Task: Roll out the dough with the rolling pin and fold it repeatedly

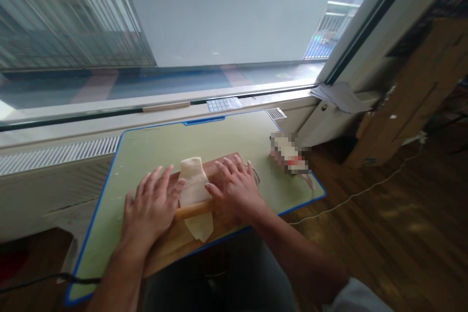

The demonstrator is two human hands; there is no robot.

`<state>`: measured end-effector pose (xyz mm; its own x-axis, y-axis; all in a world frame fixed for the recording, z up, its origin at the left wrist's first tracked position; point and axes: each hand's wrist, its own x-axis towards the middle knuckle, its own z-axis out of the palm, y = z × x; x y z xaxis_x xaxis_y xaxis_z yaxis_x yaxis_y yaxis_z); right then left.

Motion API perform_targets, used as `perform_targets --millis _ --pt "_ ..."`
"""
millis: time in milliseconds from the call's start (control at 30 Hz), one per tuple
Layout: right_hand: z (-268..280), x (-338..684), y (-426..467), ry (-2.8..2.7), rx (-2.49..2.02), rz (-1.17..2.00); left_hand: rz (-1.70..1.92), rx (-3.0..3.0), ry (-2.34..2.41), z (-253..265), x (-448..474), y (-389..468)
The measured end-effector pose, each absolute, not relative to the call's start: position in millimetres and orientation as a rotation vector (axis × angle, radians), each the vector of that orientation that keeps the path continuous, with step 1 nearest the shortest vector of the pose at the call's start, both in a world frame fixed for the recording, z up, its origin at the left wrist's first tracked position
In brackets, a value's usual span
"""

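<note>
A flat strip of pale dough (193, 185) lies on a brown wooden board (171, 248). Across the dough rests a wooden rolling pin (193, 210), with dough showing on both its far and near sides. My left hand (151, 204) lies over the pin's left end, fingers spread and pointing away from me. Over the right end is my right hand (237, 183), also flat with fingers apart, its thumb close to the dough's right edge. Both palms hide the ends of the pin. Behind the right fingers, a metal loop (257, 175) shows at the board's edge.
The board sits on a pale green table (146, 144) with a blue rim. A pixelated item (290, 153) lies at its right. Beyond are a radiator grille (73, 153), a window and papers (341, 97). A white cable (365, 192) crosses the floor; a dark cable (73, 279) touches the front left.
</note>
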<state>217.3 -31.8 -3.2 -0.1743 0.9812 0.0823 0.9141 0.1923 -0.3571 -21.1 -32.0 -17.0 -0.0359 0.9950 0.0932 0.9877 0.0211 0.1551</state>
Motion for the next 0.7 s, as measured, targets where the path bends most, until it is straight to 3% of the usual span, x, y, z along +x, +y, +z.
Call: perform_targets --millis 700 --pt "7.5 221.2 -11.9 -2.233 -1.652 0.489 0.316 2.099 2.149 -21.3 -32.8 -33.3"
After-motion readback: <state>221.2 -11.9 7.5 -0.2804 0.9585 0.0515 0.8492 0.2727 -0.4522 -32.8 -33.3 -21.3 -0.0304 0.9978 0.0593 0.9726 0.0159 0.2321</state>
